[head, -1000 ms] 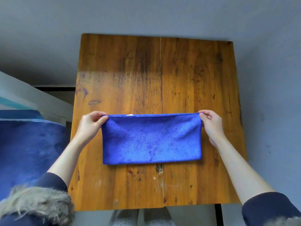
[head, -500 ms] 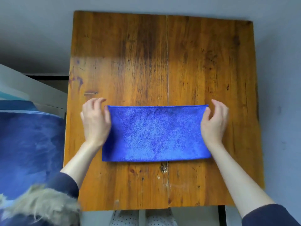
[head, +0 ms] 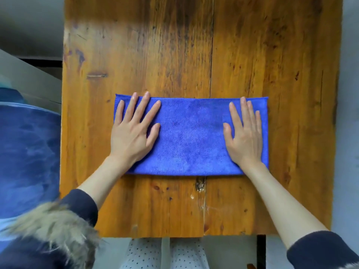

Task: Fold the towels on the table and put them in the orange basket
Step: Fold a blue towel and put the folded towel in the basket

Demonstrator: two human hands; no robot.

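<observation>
On the wooden table (head: 252, 55), a blue towel (head: 191, 140) is laid flat as a wide, folded rectangle, its long edges running left to right across the seam between the two planks. It is pressed down by both hands. At its left end the left hand (head: 132, 134) is placed palm down, with the fingers (head: 144, 105) straight and fanned apart and the thumb held out towards the middle of the cloth. At its right end the right hand (head: 243, 138) is likewise laid flat, though its fingers (head: 243, 111) are kept closer together. Nothing is pinched or gripped by either hand (only flat contact with the cloth is shown). Dark sleeves (head: 320, 249) are seen at both forearms, and a strip of fur trim (head: 52, 226) is visible at the lower left. Beside the table's left edge a large blue object (head: 29, 156) is partly seen; what it is cannot be told. Below the table's near edge, dotted pale fabric (head: 165, 253) is visible.
</observation>
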